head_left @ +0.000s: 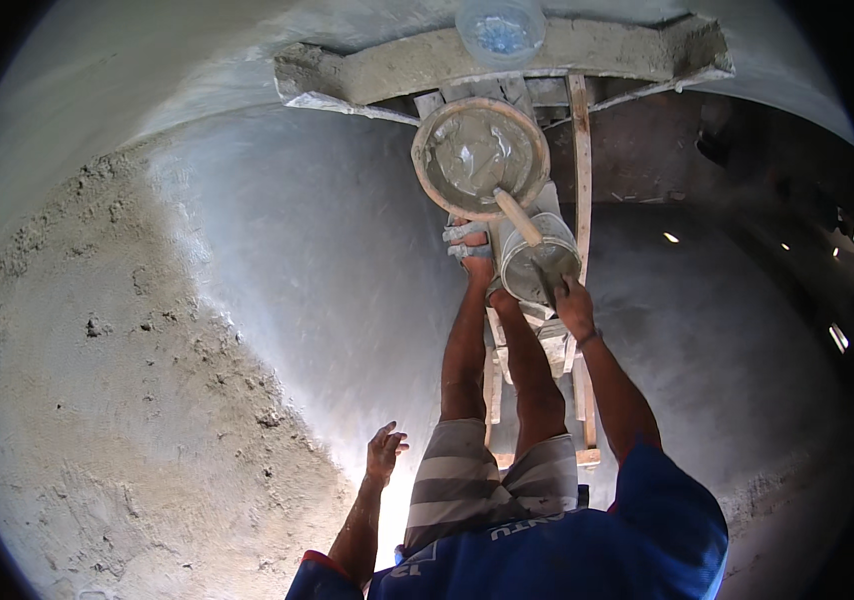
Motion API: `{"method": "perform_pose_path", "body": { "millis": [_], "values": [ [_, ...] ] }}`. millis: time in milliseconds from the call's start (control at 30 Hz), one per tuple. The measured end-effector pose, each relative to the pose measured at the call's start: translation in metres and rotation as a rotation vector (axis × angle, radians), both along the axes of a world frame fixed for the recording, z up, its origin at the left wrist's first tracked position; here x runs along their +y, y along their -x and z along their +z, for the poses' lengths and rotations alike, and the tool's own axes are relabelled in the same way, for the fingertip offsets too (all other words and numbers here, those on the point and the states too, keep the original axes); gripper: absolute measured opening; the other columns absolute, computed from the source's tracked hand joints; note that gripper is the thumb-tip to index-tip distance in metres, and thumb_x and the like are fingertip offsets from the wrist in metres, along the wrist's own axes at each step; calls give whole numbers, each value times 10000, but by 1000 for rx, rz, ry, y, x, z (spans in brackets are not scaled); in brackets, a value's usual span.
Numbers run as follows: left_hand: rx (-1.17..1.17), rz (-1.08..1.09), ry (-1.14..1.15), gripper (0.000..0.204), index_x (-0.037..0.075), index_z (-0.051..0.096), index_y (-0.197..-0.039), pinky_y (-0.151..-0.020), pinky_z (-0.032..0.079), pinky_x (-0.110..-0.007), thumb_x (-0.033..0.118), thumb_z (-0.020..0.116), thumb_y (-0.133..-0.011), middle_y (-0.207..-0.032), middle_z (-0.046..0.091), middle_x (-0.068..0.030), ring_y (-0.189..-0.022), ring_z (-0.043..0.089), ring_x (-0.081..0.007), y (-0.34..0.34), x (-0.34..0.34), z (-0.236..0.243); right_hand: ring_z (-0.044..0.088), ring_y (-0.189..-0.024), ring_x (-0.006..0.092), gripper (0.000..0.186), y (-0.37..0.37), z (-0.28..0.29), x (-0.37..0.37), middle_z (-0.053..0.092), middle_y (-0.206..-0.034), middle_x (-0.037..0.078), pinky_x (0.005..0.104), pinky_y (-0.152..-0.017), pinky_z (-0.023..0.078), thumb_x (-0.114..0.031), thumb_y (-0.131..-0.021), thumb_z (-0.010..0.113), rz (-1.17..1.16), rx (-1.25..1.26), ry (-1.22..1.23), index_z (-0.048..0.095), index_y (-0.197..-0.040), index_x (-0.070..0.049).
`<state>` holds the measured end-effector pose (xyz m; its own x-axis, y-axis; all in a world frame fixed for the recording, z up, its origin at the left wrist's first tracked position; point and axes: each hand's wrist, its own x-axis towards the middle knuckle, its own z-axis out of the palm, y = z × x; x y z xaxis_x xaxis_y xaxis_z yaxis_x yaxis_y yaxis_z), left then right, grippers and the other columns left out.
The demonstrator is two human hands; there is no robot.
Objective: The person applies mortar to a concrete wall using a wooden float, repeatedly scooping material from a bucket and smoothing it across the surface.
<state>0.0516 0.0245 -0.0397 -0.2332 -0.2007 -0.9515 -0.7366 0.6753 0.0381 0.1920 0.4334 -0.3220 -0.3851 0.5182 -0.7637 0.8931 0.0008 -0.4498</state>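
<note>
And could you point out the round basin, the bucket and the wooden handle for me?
Round basin (419, 155): head view, on the left side of its rim.
Bucket (519, 270): head view, on its inner wall.
Wooden handle (518, 217): head view, on the middle of its length.

The only marks that show are on the blue shirt (587, 560): a short row of pale letters (530, 526) across the chest, upside down from this view, and a pale printed mark (415, 567) farther left, partly lost in the folds.

Grey mix (472, 150), brown-rimmed basin (418, 160), tan handle (518, 217), seemingly off-white bucket (521, 272), blue shirt (547, 555), grey-and-white striped shorts (457, 475)
</note>
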Motion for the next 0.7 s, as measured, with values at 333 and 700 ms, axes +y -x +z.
{"method": "perform_pose_path", "body": {
  "millis": [333, 700],
  "values": [
    [8, 41, -51, 480, -28, 472, -1396, -734, 498, -284, 196, 558, -981, -1049, 700, -123, -811, 680, -166, 4, 15, -22, 605, -944, 163, 425, 156, 71, 57, 601, -1188, 88, 270, -615, 542, -188, -969, 540, -373, 411, 382, 527, -1377, -72],
    [45, 117, 28, 468, -16, 475, -1397, -709, 494, -275, 190, 553, -984, -1035, 701, -131, -795, 682, -162, 0, -23, -17, 603, -1067, 172, 439, 247, -44, 38, 577, -1314, 68, 309, -626, 576, -196, -961, 577, -499, 431, 328, 547, -1395, -135]
  ]
}}
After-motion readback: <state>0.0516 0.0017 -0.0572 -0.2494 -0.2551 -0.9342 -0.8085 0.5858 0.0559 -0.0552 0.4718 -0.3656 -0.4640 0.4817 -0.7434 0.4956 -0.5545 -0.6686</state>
